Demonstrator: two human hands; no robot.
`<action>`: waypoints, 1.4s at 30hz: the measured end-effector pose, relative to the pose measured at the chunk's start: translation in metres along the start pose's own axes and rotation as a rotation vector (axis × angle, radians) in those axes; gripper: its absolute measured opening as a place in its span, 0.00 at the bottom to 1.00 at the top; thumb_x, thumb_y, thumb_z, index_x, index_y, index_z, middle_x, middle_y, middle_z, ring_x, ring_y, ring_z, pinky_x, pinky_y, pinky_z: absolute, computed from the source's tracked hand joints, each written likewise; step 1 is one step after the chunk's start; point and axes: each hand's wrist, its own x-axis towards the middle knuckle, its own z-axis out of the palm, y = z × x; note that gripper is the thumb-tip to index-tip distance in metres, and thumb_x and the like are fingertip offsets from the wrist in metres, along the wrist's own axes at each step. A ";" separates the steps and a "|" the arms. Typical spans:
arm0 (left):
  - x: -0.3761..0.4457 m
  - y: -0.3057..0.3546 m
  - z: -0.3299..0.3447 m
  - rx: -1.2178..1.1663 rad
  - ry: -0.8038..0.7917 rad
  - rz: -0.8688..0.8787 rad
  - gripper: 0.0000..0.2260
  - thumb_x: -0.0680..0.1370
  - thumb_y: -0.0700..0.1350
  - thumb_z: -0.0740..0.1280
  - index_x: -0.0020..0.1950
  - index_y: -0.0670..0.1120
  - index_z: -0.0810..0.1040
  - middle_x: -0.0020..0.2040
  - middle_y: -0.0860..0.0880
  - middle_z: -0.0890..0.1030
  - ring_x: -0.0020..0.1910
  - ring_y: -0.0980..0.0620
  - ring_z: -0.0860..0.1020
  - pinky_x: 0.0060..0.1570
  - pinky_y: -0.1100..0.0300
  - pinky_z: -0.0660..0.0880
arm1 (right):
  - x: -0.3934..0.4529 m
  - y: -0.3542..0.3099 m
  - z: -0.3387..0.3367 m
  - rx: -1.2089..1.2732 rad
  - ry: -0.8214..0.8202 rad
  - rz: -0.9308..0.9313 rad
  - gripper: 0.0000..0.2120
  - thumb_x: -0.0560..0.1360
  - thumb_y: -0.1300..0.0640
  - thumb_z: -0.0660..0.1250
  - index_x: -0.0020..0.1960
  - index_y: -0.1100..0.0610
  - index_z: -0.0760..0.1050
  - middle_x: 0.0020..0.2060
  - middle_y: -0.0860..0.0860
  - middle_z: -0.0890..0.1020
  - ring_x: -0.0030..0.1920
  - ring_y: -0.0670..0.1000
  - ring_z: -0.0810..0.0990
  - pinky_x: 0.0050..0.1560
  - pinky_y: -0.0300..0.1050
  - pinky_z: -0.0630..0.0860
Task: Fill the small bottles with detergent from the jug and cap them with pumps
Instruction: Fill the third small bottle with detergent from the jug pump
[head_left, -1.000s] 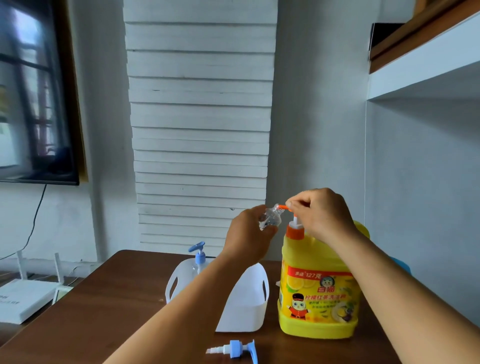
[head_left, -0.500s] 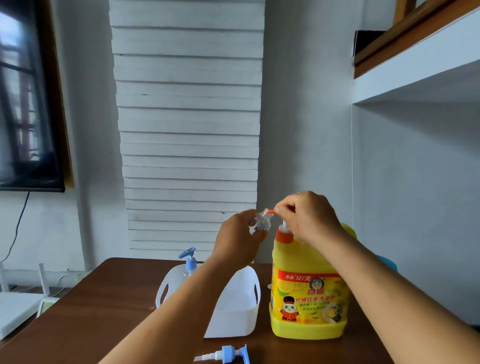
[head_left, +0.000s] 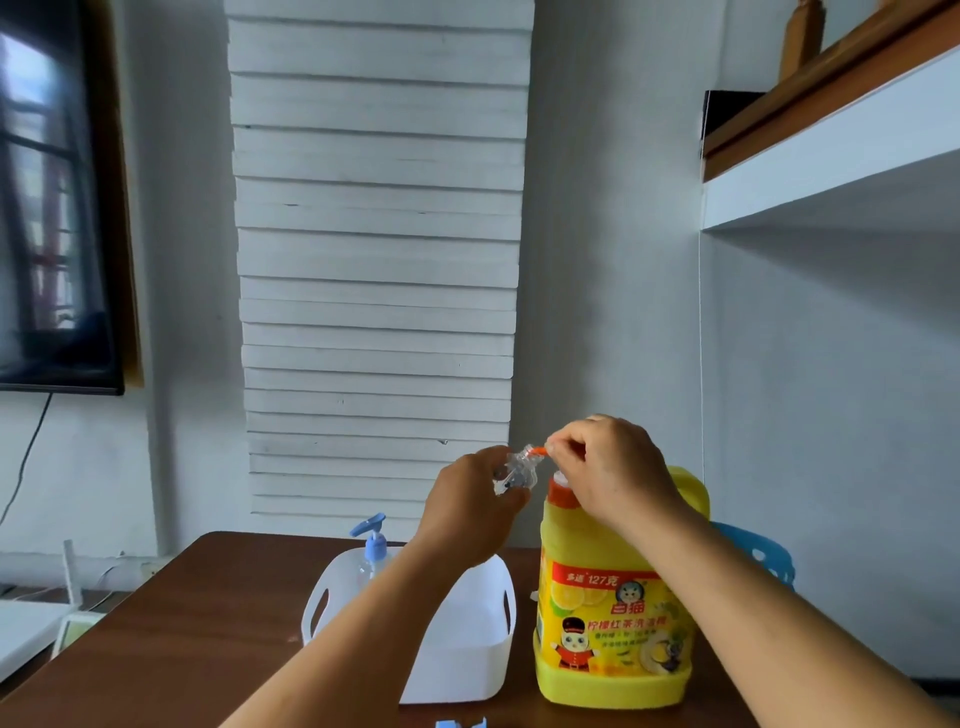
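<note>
The left hand (head_left: 470, 506) grips a small bottle (head_left: 514, 470), mouth tilted against the spout so detergent lands inside; the right hand (head_left: 605, 467) clasps the jug's pump (head_left: 558, 486).

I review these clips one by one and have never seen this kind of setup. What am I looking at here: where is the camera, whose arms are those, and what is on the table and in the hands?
There is no machine. The camera sits on a person's head, looking forward and down, so the two bare arms are the wearer's own. The left hand holds a small clear bottle tilted up to the orange spout of the yellow detergent jug. The right hand rests on the jug's pump top. On the brown table also stands a white basket with a blue-pump bottle in it. A blue pump lies at the near edge.
</note>
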 end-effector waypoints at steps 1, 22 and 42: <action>0.001 0.001 -0.001 -0.004 0.003 0.001 0.13 0.76 0.46 0.66 0.60 0.49 0.76 0.55 0.49 0.81 0.50 0.51 0.78 0.43 0.63 0.68 | 0.003 -0.001 -0.003 -0.006 -0.021 -0.001 0.09 0.75 0.54 0.63 0.40 0.54 0.79 0.39 0.50 0.80 0.41 0.51 0.76 0.39 0.41 0.73; 0.007 0.001 -0.004 0.034 0.004 0.035 0.11 0.75 0.46 0.67 0.57 0.48 0.77 0.52 0.49 0.81 0.46 0.53 0.75 0.35 0.65 0.65 | 0.001 0.003 0.007 0.001 0.114 -0.017 0.09 0.76 0.54 0.62 0.47 0.56 0.80 0.44 0.52 0.82 0.43 0.49 0.73 0.40 0.39 0.70; 0.001 -0.001 -0.003 0.043 -0.017 0.031 0.11 0.75 0.45 0.67 0.56 0.49 0.78 0.50 0.50 0.81 0.44 0.53 0.74 0.38 0.63 0.66 | -0.014 0.004 0.019 -0.036 0.200 -0.058 0.11 0.78 0.55 0.59 0.50 0.58 0.79 0.47 0.54 0.82 0.49 0.53 0.75 0.41 0.40 0.68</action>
